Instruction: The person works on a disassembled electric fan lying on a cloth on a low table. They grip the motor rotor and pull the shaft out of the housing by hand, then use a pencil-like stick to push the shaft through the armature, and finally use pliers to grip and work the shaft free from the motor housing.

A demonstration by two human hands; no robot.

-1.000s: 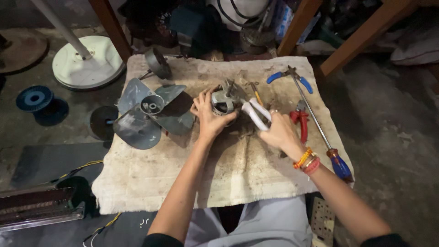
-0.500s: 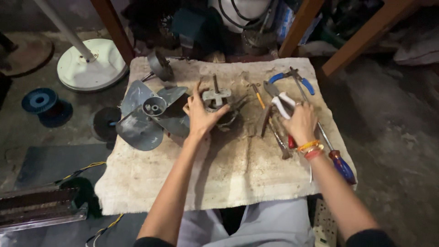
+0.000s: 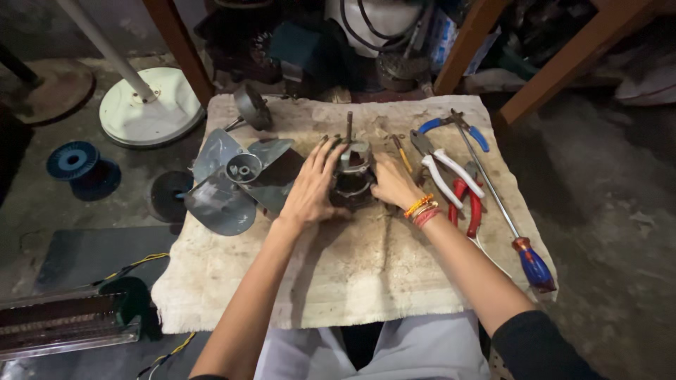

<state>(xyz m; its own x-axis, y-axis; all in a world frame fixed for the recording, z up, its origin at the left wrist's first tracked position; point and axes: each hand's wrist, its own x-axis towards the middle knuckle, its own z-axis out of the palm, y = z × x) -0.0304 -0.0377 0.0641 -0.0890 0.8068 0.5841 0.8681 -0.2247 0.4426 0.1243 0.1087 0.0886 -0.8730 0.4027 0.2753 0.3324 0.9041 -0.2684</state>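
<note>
No screens or signs were visible. A possible printed blue-and-white package (image 3: 442, 32) stood at 12 o'clock, too blurred to confirm.

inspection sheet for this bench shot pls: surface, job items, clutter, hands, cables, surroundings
Surface: stained beige cloth spread over the floor.
Job's things: small motor upright on the cloth, shaft pointing up.
Clutter: grey fan blade left of the motor; white-handled pliers, red-handled pliers, blue-handled pliers and a long screwdriver on the right.
Grips: left hand and right hand cup the motor from both sides.
Cables: yellow and black wires at lower left.
Surroundings: round white fan base, blue spool, wooden legs behind.
</note>
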